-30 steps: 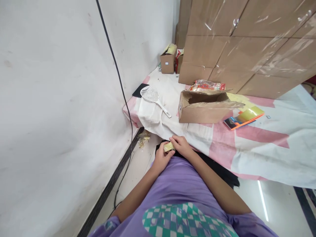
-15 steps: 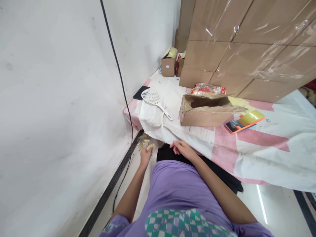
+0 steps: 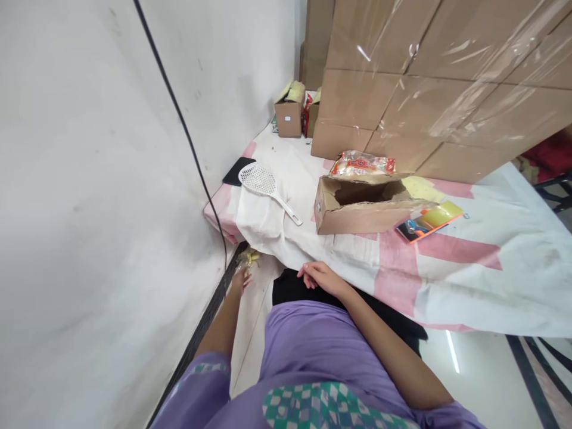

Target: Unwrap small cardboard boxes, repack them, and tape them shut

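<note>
Left hand (image 3: 240, 279) is down by the scraps (image 3: 248, 258) on the floor, finger state unclear; right hand (image 3: 318, 277) rests loosely curled, empty, at the sheet (image 3: 357, 257) edge.

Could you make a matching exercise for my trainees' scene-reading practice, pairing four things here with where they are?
Things:
1. white plastic slotted scoop
2. open brown cardboard box
3. left hand
4. right hand

Places:
A. at the near edge of the pink and white cloth
B. low by the wall, at the yellowish scraps on the floor
C. on the cloth near the wall, beside a flat black object
D. middle of the cloth, in front of a red snack packet

Pairs: 1-C, 2-D, 3-B, 4-A
</note>
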Demonstrator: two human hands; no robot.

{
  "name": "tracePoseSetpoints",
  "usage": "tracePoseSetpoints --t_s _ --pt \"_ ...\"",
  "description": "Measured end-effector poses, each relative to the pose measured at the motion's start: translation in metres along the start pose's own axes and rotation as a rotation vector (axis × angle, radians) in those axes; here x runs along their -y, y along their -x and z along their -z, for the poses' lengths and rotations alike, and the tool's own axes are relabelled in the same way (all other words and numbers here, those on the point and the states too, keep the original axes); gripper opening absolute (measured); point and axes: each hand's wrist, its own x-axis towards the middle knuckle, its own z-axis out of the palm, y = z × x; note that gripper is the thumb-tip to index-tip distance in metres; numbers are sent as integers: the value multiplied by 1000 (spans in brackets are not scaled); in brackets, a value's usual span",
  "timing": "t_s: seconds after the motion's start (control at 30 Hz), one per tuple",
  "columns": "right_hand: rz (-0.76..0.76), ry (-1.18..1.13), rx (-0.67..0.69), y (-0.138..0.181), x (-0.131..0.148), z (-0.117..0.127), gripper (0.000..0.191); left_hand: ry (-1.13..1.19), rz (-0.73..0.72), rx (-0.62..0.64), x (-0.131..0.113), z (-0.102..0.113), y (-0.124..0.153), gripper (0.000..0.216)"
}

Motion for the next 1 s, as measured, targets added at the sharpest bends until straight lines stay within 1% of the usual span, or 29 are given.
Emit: tracePoseSetpoints --t_s 0.07,0.1,0.13,0.2,0.23,0.27,0.3,0.33,0.37,0.4,0.43,0.47,0.5,0.53,0.6,0.63,0.67,0.73,0.8,0.87,0.9,0.93,1.0 --pt "11 24 -6 9 18 4 50 -7 -16 -8 11 -9 18 31" --pt "22 38 1 17 29 10 46 -7 -48 -13 15 -14 28 29" --pt "41 60 6 27 41 19 42 -2 -96 -21 17 -18 37 27" --pt "123 116 -32 57 65 48 38 19 -234 -60 13 -21 54 35" --pt "194 165 -139 75 75 67 37 34 -314 -88 6 -20 62 39" --pt "294 181 -330 94 84 88 38 48 -394 -116 -3 -18 69 43" --pt "415 186 -560 112 91 110 38 57 -467 -136 -16 -15 77 45" --pt "512 215 -765 127 97 130 34 62 -528 -143 -32 -13 85 45" --pt "537 282 -867 139 101 148 25 51 -589 -119 -51 -12 94 45" --pt "552 358 -920 146 105 162 22 24 -657 -63 -71 -13 105 44" --pt "544 447 -915 149 108 171 31 -12 -737 15 -94 -17 117 42" --pt "529 528 -870 148 111 176 45 -93 -900 156 -117 -24 130 36" --pt "524 584 -819 143 114 177 56 -150 -1081 248 -140 -34 145 26" --pt "531 615 -780 136 116 175 60 -178 -1243 282 -162 -46 159 23" --pt "571 608 -742 123 117 166 55 -278 -1482 327 -201 -72 184 51" --pt "587 579 -736 118 116 162 50 -314 -1584 313 -217 -84 192 52" --pt "595 540 -737 116 114 159 45 -342 -1660 301 -229 -95 198 46" --pt "586 441 -768 117 110 160 38 -372 -1757 292 -245 -108 199 33" --pt "542 340 -861 124 107 173 30 -414 -1804 313 -250 -113 192 31" --pt "474 300 -959 125 110 195 23 -519 -1852 341 -248 -111 184 31" --pt "429 304 -982 122 113 209 21 -578 -1876 354 -245 -109 180 33" --pt "379 308 -989 114 118 224 21 -631 -1895 370 -243 -107 179 35" --pt "228 271 -994 87 130 256 25 -692 -1901 398 -240 -104 179 37"
